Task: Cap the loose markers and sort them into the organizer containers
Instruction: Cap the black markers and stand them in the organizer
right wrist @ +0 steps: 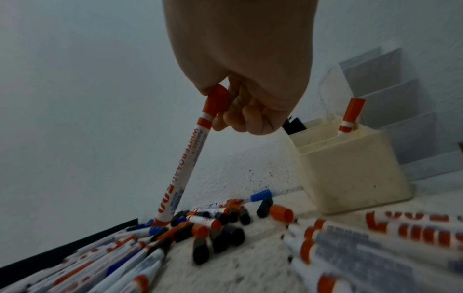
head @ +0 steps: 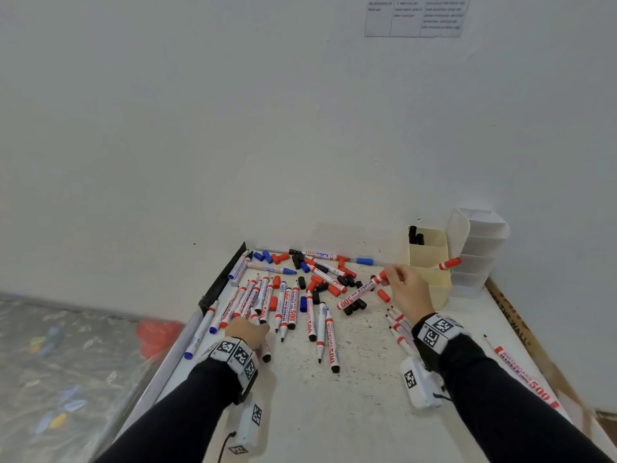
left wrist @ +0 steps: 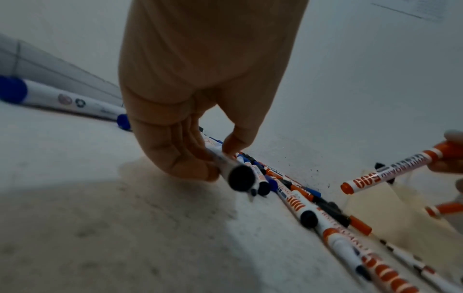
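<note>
Right hand: right hand (head: 405, 289) grips a capped red whiteboard marker (head: 362, 290) by its cap, raised above the tabletop (head: 334, 412).
Left hand: left hand (head: 248, 332) pinches a black-ended white marker (left wrist: 233, 170) low among the loose pile.
Organizer: cream plastic compartment box (head: 430, 269) by the wall, one red-capped marker (head: 449, 263) standing inside.

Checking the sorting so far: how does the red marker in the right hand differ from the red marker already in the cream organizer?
The red-capped whiteboard marker is gripped by the right hand at its cap and hangs slanted above the pile; the red-capped marker in the cream plastic organizer stands free in a front compartment, only its cap end showing above the cream plastic organizer. Both are capped in red.
</note>
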`<state>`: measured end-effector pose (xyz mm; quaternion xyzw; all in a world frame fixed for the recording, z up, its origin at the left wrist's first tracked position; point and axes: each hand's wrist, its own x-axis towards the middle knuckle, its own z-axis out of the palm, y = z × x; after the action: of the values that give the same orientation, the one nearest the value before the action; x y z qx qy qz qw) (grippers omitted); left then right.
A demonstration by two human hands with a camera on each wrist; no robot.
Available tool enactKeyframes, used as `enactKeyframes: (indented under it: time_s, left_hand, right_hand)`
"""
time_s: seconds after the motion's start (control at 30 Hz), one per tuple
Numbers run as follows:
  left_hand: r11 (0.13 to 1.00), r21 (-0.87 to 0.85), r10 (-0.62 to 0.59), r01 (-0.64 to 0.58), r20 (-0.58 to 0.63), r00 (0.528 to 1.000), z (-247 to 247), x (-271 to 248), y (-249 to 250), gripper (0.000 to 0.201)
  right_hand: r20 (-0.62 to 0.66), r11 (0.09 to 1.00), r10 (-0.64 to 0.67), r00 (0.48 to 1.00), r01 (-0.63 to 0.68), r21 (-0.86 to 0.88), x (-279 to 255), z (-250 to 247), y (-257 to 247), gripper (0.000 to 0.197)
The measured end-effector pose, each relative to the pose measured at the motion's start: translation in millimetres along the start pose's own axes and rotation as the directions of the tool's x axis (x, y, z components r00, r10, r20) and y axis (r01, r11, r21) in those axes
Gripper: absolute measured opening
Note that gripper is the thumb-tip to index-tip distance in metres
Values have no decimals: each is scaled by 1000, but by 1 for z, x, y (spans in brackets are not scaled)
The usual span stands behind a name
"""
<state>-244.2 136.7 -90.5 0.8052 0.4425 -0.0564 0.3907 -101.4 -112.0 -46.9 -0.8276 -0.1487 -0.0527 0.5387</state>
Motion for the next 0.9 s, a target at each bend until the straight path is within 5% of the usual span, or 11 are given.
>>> enactKeyframes:
  time_s: [0.2, 0.53, 0.9]
  left_hand:
    - [919, -393, -12, -31, -106, 994, -1, -5, 28, 43]
    - [921, -328, 198, -209, -68, 978, 30, -4, 74, 42]
    - [889, -353, 312, -293, -2, 950, 46, 5, 87, 43]
  right_hand:
    - [-219, 999, -44, 975, 40, -26, 33, -45, -7, 24]
    - [-414, 994, -98, 905, 71, -79, 75, -86, 10, 22]
    - [-74, 882, -87, 993, 42, -469, 77, -65, 31, 22]
